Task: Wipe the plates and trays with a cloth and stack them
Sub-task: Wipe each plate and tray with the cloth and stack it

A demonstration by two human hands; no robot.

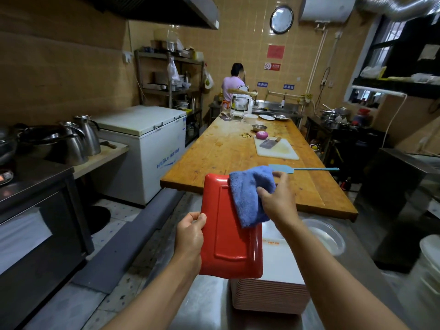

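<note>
A red rectangular tray (226, 236) is held up on edge in front of me, its underside facing me. My left hand (190, 236) grips its left rim with the fingers curled round the edge. My right hand (278, 201) holds a blue cloth (250, 194) bunched against the tray's upper right part. Below and behind the tray stands a tall stack of pale trays (276, 289) on a steel counter, partly hidden by the red tray.
A long wooden table (228, 151) runs ahead with a cutting board, cleaver, onion and a blue fly swatter (297, 169). A white chest freezer (147, 148) stands to the left, kettles and pots further left. A round steel basin (326, 236) lies right. A person works at the far sink.
</note>
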